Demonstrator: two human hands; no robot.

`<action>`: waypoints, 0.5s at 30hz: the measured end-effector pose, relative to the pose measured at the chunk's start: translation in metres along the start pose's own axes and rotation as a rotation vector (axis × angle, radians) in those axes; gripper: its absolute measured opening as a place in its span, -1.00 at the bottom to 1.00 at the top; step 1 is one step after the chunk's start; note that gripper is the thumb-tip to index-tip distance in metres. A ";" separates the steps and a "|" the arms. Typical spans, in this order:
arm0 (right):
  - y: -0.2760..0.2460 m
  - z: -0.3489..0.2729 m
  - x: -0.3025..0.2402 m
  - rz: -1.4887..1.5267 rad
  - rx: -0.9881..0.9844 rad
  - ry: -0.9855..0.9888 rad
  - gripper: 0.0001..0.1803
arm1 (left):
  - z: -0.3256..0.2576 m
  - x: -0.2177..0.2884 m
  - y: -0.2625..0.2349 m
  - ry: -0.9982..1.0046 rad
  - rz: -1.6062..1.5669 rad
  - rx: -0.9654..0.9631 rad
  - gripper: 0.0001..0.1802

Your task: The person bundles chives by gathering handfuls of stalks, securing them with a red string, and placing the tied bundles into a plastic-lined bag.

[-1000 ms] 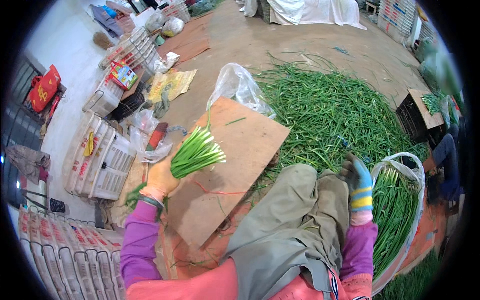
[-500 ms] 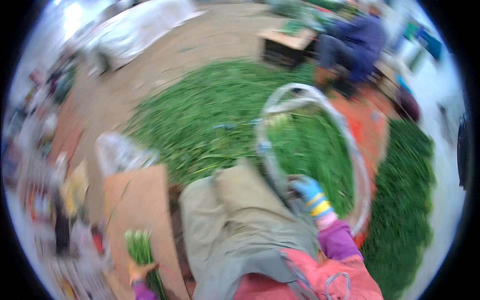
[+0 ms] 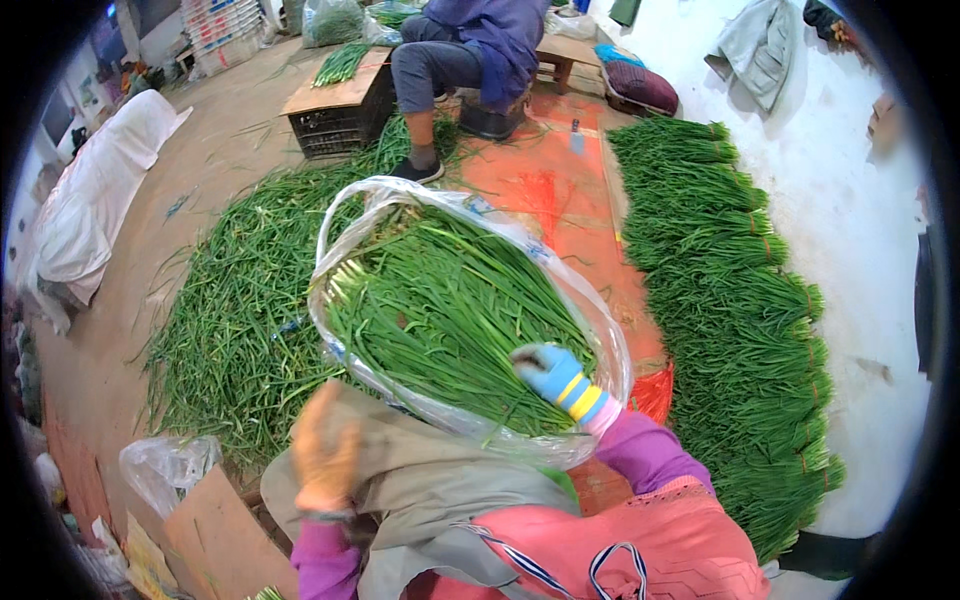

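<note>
A clear plastic bag [image 3: 610, 345] lies open in front of my knees, with long green chives [image 3: 450, 300] heaped inside, their white ends at the left. My right hand [image 3: 555, 378], in a blue glove with yellow stripes, is over the chives near the bag's right side, fingers loosely bent and apparently holding nothing. My left hand [image 3: 325, 455], in an orange glove, is above my left knee, slightly blurred, fingers stretched and empty. At the lower edge, the white ends of a chive bunch [image 3: 268, 593] show beside the cardboard [image 3: 225, 535].
Loose chives [image 3: 235, 300] cover the floor left of the bag. Tied bunches [image 3: 720, 330] line the right wall on an orange sheet [image 3: 575, 200]. Ahead, a person [image 3: 470, 60] sits beside a black crate [image 3: 340, 125] topped with a board. An empty-looking plastic bag [image 3: 170, 470] lies left.
My view has turned right. My left hand has let go of the chive bunch at the cardboard and come up over my knee. My right hand has moved from the bag's rim onto the chives.
</note>
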State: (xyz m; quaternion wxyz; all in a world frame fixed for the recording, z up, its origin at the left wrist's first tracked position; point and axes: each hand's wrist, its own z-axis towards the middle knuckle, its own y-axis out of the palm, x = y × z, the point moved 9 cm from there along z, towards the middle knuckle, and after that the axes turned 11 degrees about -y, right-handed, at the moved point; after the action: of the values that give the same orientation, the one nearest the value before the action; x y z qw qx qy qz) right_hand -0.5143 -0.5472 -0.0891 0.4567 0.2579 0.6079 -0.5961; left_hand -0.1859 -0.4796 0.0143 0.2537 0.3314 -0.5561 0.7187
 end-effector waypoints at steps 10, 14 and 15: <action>-0.025 0.111 0.110 -0.768 -0.119 0.093 0.08 | -0.046 0.084 0.200 0.436 -0.172 -0.683 -0.53; -0.044 0.145 0.143 -0.683 -0.102 0.097 0.01 | -0.039 0.070 0.205 0.361 -0.194 -0.669 -0.56; -0.044 0.152 0.152 -0.713 -0.136 0.083 -0.04 | -0.038 0.066 0.205 0.357 -0.192 -0.664 -0.57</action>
State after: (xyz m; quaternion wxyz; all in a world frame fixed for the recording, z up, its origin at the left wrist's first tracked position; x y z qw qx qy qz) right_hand -0.5826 -0.7347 -0.1791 0.2113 0.0229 0.7161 -0.6649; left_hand -0.3870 -0.4947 -0.0713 0.5060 0.1517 -0.6720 0.5189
